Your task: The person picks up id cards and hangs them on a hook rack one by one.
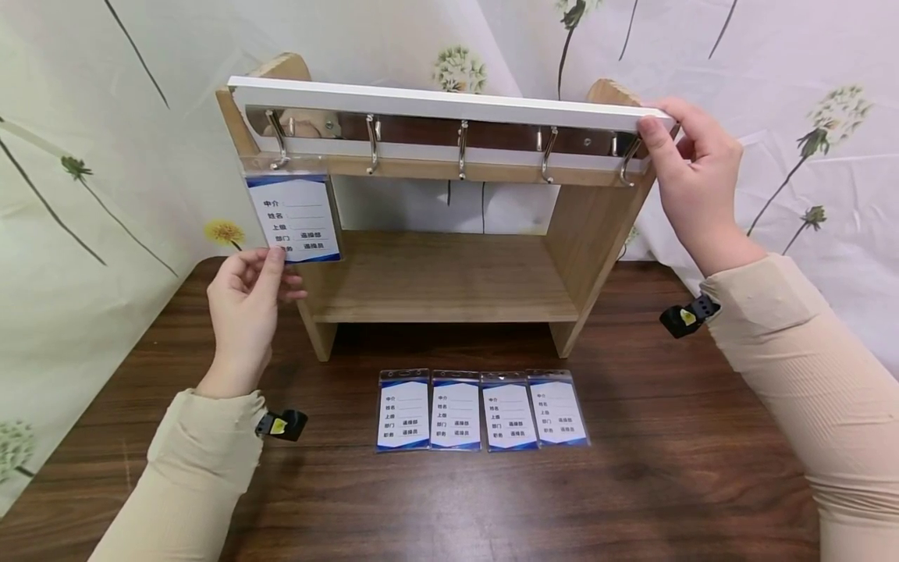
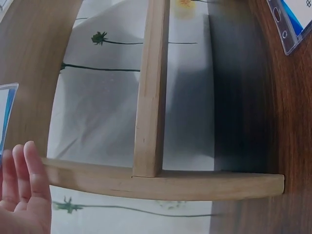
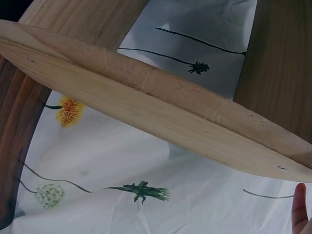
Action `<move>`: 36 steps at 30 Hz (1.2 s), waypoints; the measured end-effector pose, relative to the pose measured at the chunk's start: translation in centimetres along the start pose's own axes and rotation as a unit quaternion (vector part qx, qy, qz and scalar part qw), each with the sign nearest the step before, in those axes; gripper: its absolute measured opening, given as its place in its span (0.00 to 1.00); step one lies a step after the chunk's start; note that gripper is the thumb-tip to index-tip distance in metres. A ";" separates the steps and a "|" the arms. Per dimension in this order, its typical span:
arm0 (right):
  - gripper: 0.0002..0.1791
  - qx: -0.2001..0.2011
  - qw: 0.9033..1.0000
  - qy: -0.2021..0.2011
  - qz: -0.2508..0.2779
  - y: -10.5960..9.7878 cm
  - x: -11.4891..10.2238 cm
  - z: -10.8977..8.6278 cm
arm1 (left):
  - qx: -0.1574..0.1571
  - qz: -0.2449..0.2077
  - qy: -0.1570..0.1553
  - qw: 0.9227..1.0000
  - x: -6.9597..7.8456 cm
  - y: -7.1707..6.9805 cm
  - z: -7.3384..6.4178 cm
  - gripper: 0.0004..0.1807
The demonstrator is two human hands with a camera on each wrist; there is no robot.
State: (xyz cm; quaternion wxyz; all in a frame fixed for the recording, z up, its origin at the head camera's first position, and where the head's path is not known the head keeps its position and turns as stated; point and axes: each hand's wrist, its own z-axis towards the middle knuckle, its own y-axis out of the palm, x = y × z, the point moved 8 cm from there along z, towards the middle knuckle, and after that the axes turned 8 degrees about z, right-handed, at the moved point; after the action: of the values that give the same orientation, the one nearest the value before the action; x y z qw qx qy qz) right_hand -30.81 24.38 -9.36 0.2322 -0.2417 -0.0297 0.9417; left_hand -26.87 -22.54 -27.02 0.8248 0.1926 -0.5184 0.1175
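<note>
My left hand [image 1: 246, 312] pinches the lower left corner of a clear-sleeved name badge [image 1: 298, 215] between thumb and fingers. The badge's top edge overlaps the tip of the leftmost metal hook [image 1: 278, 140]; I cannot tell whether the hook passes through its slot. In the left wrist view, the fingers [image 2: 33, 170] and a strip of the badge [image 2: 7, 112] show at the left edge. At the other end, my right hand [image 1: 702, 176] grips the white hook rail [image 1: 449, 99], thumb on its front. One fingertip [image 3: 300, 197] of it appears in the right wrist view.
The rail sits across the top of a wooden shelf stand [image 1: 449, 277] with several hooks along it. Several more badges [image 1: 455, 414] lie in a row on the dark wooden table [image 1: 449, 507] before the stand. A flower-print cloth [image 1: 393, 39] hangs behind.
</note>
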 end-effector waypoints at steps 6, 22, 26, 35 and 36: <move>0.15 -0.003 1.000 -0.006 0.001 0.1 -0.1 0.1 | 0.000 -0.010 -0.041 0.999 -0.4 -0.2 -0.5 0.07; 0.16 -0.006 1.000 -0.011 0.006 0.1 -0.2 0.1 | -0.221 0.246 -0.114 0.937 -5.6 2.6 -4.4 0.25; 0.16 -0.007 1.000 -0.010 0.003 0.1 -0.1 0.0 | -0.277 0.297 -0.131 0.904 -7.6 3.6 -5.3 0.25; 0.17 -0.007 1.000 -0.013 0.003 0.1 0.2 0.0 | -0.358 0.380 -0.152 0.839 -11.1 5.5 -6.2 0.27; 0.17 -0.008 1.000 -0.015 0.004 0.1 0.1 0.0 | -0.368 0.389 -0.154 0.830 -11.4 5.7 -6.3 0.26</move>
State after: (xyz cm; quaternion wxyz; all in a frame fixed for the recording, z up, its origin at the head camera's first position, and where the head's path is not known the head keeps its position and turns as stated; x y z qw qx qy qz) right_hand -30.95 24.37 -9.44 0.2263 -0.2298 -0.0401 0.9457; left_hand -28.93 -14.58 -38.64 0.6302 -0.3279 -0.6753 0.1983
